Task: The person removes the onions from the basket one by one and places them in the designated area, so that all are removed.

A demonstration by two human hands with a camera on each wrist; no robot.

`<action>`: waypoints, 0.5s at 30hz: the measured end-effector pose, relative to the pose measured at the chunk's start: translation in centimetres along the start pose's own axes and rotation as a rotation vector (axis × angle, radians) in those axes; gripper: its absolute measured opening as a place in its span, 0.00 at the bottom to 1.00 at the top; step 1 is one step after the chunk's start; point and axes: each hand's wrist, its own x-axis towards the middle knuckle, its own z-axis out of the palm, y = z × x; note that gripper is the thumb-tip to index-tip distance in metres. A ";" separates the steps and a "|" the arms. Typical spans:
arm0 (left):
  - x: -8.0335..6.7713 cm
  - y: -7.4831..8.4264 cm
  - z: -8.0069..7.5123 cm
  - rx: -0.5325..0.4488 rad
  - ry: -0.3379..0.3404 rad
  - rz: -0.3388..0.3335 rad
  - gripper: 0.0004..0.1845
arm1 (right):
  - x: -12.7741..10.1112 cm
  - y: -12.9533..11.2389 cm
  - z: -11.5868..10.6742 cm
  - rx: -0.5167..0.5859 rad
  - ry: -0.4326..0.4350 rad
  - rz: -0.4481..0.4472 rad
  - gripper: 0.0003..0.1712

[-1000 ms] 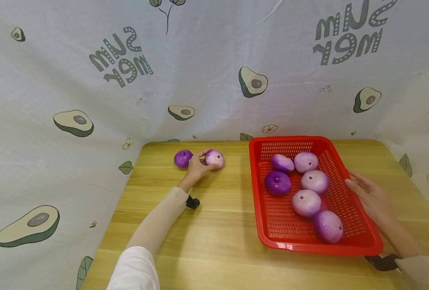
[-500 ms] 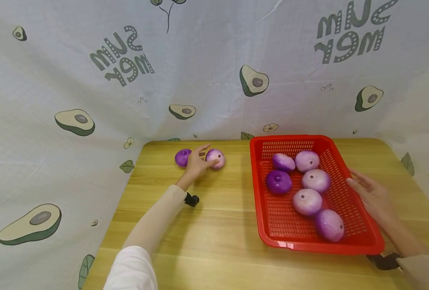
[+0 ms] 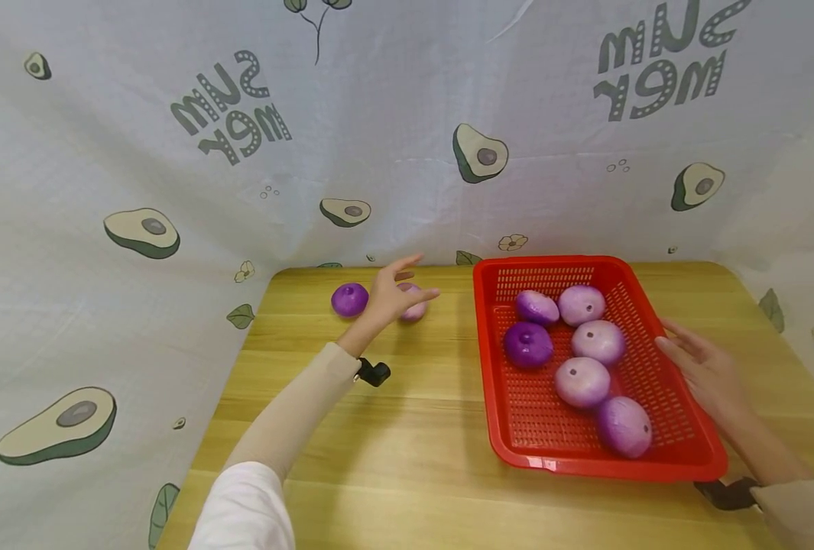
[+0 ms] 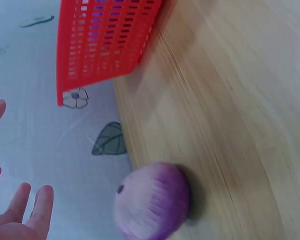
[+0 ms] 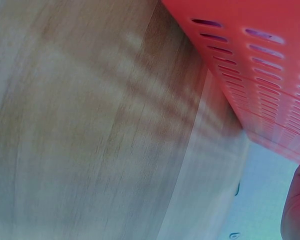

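Note:
Two purple onions lie on the wooden table point(image 3: 407, 428) near its far edge: a dark one point(image 3: 349, 299) and a paler one point(image 3: 414, 304). My left hand point(image 3: 393, 290) hovers just above the paler onion point(image 4: 151, 200) with fingers spread, holding nothing. A red slotted basket point(image 3: 682, 428) at the right holds several purple onions point(image 3: 581, 382). My right hand point(image 3: 698, 368) rests open against the basket's right rim; in the right wrist view only the basket wall point(image 5: 260, 65) and a fingertip show.
A white cloth with avocado prints point(image 3: 407, 137) hangs behind and to both sides of the table. Bare wood stretches between the two loose onions and the basket, and along the near edge.
My left hand has let go of the paler onion, lifted off it and spread its fingers. The onion stays on the table. The right hand has not moved.

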 end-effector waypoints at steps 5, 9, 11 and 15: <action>-0.3 1.3 0.9 -0.005 -0.082 0.032 0.36 | 0.1 0.0 0.0 0.009 0.000 0.005 0.30; -0.4 2.2 1.8 -0.021 -0.165 0.098 0.36 | 0.1 0.0 0.0 -0.006 0.010 0.011 0.30; -0.4 2.5 2.3 -0.021 -0.207 0.129 0.36 | 0.1 0.1 0.0 -0.015 0.013 0.010 0.31; -0.6 2.9 3.5 -0.035 -0.293 0.155 0.36 | 0.0 0.1 -0.1 -0.021 0.017 0.006 0.30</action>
